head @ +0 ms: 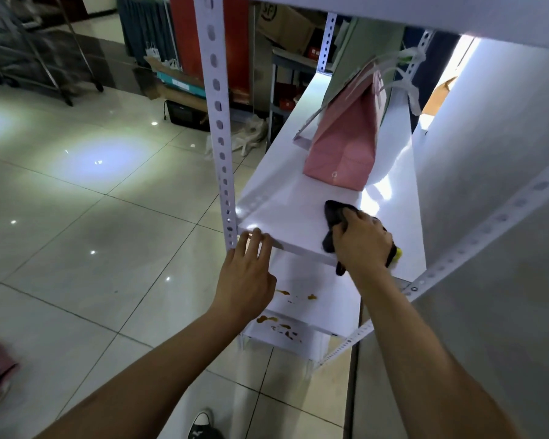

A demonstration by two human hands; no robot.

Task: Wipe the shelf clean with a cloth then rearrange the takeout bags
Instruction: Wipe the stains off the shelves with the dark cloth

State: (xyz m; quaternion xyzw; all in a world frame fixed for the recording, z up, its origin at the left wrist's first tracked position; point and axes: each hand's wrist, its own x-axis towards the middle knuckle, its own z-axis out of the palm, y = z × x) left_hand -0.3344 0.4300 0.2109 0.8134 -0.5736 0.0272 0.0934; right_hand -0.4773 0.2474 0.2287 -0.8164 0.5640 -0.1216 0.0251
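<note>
Head view: the right hand point(362, 240) grips a dark, crumpled cloth point(335, 213) pressed on the glossy white shelf point(282, 210) near its front edge. The left hand point(246, 277), fingers loosely spread, rests on that edge. A pink paper takeout bag point(346, 144) stands further back.

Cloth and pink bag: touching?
Apart. The head view shows bare white shelf between the dark cloth under the right hand and the pink bag.
</note>
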